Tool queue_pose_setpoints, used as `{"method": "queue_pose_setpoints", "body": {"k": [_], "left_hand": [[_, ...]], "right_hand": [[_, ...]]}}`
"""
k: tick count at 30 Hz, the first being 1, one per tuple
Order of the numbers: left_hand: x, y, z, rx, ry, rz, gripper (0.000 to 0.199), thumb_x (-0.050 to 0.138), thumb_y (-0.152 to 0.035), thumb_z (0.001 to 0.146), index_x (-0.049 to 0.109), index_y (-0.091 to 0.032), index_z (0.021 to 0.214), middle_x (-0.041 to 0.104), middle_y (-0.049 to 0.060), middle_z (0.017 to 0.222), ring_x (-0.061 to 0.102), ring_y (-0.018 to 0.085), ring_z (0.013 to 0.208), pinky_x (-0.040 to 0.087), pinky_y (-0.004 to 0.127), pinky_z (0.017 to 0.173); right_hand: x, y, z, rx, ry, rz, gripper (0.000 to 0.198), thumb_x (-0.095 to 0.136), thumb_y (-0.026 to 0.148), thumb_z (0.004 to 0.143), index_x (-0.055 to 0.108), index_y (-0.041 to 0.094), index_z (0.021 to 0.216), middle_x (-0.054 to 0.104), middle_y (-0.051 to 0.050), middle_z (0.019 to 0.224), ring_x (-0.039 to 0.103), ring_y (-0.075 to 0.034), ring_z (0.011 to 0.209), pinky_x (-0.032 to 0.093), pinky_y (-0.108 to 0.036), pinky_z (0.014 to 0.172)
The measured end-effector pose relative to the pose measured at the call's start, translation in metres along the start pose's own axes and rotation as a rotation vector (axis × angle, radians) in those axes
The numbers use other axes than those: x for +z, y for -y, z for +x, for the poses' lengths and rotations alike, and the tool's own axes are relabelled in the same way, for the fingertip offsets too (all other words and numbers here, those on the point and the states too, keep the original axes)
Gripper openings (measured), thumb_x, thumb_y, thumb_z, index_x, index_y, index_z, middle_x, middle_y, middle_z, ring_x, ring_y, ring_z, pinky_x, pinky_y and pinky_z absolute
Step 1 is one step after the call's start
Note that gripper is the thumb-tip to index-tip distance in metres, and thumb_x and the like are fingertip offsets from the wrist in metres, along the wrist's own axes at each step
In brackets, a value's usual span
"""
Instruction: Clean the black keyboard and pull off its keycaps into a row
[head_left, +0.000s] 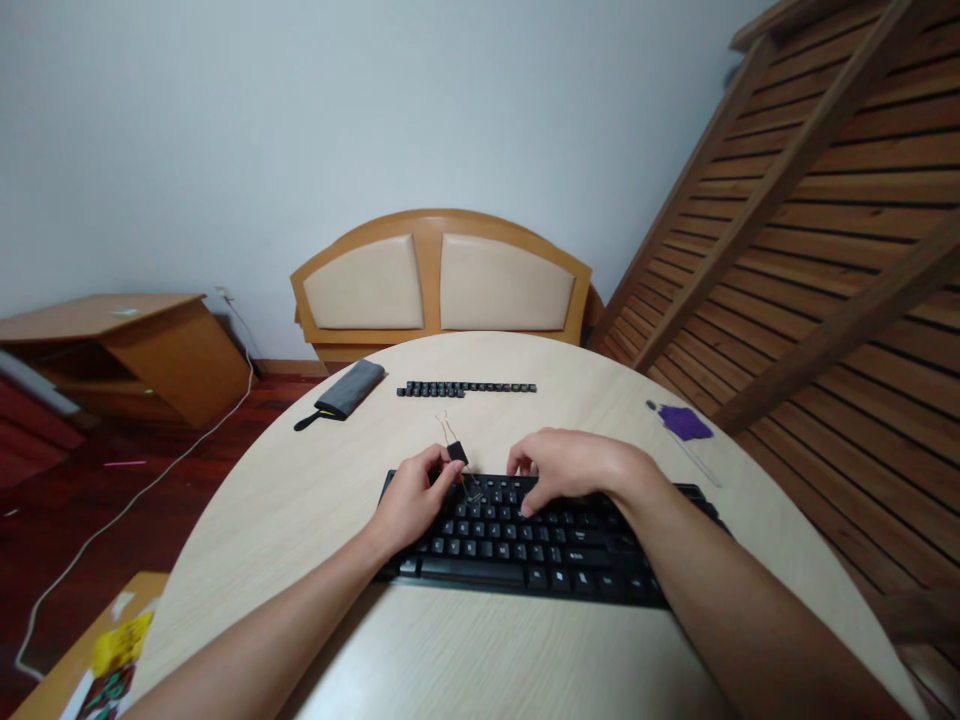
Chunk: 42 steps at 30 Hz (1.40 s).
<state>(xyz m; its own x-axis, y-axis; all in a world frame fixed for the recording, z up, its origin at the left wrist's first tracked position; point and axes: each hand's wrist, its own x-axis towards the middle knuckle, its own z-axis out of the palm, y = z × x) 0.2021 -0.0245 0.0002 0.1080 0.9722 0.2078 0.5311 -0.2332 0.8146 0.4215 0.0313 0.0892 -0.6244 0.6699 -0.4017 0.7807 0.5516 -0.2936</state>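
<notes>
A black keyboard [480, 572] lies on the round table in front of me. My left hand [417, 492] is over its left part, pinching the black handle of a wire keycap puller [457, 453]. One wire end of the puller points up and away; its other end reaches down to the keys in the upper rows. My right hand [571, 464] rests over the keyboard's top edge, thumb on the keys and fingers curled beyond the edge, with a gap between them. Nothing shows in that hand. Loose black keycaps [465, 387] stand in two rows behind the keyboard.
A grey pouch [352, 388] with a black strap lies at the table's [300, 500] left. To the right are a purple cloth [685, 422] and a thin clear strip [694, 458]. A headboard [429, 270] stands behind the table, wooden slats [832, 250] lean at the right.
</notes>
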Motion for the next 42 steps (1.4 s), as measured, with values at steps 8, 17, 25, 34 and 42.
{"method": "queue_pose_setpoints", "body": {"k": [8, 17, 25, 34, 42], "left_hand": [[-0.007, -0.006, -0.003, 0.009, 0.007, 0.059, 0.030, 0.049, -0.040, 0.095, 0.062, -0.019, 0.077, 0.067, 0.001, 0.076, 0.061, 0.019, 0.075, 0.041, 0.030, 0.071], [-0.004, -0.020, -0.015, 0.082, -0.020, 0.125, 0.028, 0.049, -0.036, 0.096, 0.057, -0.019, 0.075, 0.061, 0.000, 0.072, 0.055, 0.017, 0.070, 0.039, 0.027, 0.066], [-0.002, -0.015, -0.016, 0.118, -0.010, 0.154, 0.027, 0.046, -0.035, 0.098, 0.055, -0.019, 0.078, 0.058, 0.000, 0.075, 0.055, 0.017, 0.073, 0.039, 0.028, 0.068], [-0.003, -0.013, -0.014, 0.115, 0.027, 0.111, 0.027, 0.050, -0.033, 0.096, 0.058, -0.019, 0.075, 0.061, 0.000, 0.072, 0.055, 0.017, 0.070, 0.040, 0.027, 0.066], [-0.002, -0.019, -0.020, 0.239, 0.124, 0.152, 0.017, 0.050, -0.028, 0.096, 0.064, -0.021, 0.092, 0.070, 0.005, 0.094, 0.063, 0.020, 0.088, 0.046, 0.030, 0.080]], "right_hand": [[0.009, 0.012, 0.006, 0.001, -0.040, -0.091, 0.057, 0.085, 0.040, 0.062, 0.069, 0.021, 0.114, 0.071, -0.011, 0.107, 0.064, -0.030, 0.099, 0.046, -0.033, 0.078], [0.012, 0.021, 0.008, -0.065, -0.059, -0.077, 0.055, 0.083, 0.041, 0.063, 0.070, 0.020, 0.112, 0.072, -0.011, 0.104, 0.065, -0.030, 0.096, 0.046, -0.033, 0.077], [0.012, 0.021, 0.006, -0.071, -0.056, -0.080, 0.051, 0.080, 0.038, 0.066, 0.071, 0.020, 0.113, 0.071, -0.010, 0.107, 0.065, -0.028, 0.097, 0.047, -0.032, 0.079], [0.012, 0.024, 0.007, -0.181, -0.070, -0.022, 0.038, 0.076, 0.030, 0.072, 0.071, 0.021, 0.109, 0.073, -0.007, 0.106, 0.066, -0.024, 0.095, 0.045, -0.028, 0.077], [0.013, 0.026, 0.010, -0.212, -0.080, -0.045, 0.026, 0.075, 0.030, 0.075, 0.073, 0.020, 0.099, 0.074, -0.006, 0.093, 0.066, -0.022, 0.082, 0.040, -0.026, 0.064]]}}
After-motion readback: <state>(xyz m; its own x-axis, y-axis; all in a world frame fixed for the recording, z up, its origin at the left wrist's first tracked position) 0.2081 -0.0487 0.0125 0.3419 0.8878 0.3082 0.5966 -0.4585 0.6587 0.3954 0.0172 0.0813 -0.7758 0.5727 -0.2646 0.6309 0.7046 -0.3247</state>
